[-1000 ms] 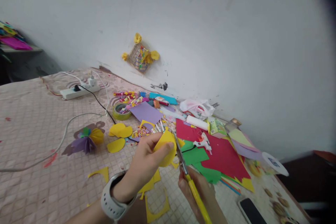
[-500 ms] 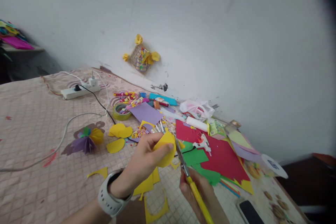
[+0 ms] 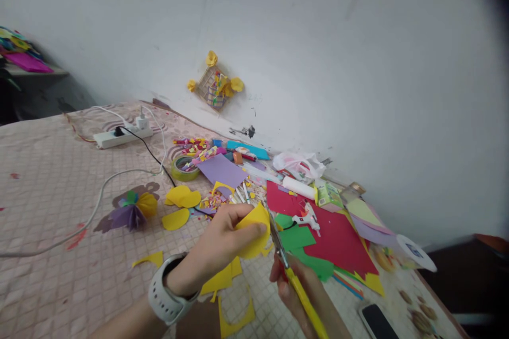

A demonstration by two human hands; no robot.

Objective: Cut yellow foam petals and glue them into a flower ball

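Note:
Between thumb and fingers, my left hand (image 3: 228, 230) pinches a piece of yellow paper (image 3: 256, 222) with a rounded edge. My right hand (image 3: 296, 286) is closed around scissors (image 3: 298, 294) with yellow handles. Their metal blades lie along the right edge of the yellow paper; whether the blades are apart is hard to see. Below my hands lie yellow paper offcuts (image 3: 238, 323), one with a round hole, and a brown sheet (image 3: 199, 320). Several cut yellow paper pieces (image 3: 177, 218) rest to the left of my left hand.
A purple and yellow paper flower (image 3: 131, 212) sits at left, near a white cable and a power strip (image 3: 123, 137). A hot glue gun (image 3: 308, 218) lies on red paper (image 3: 338, 238). Tape (image 3: 185, 168) is further back; a phone (image 3: 377, 320) lies at front right.
Both hands have shifted slightly right and down, with the paper and scissors. The yellow paper has turned a little in my left hand. Objects on the table have stayed put.

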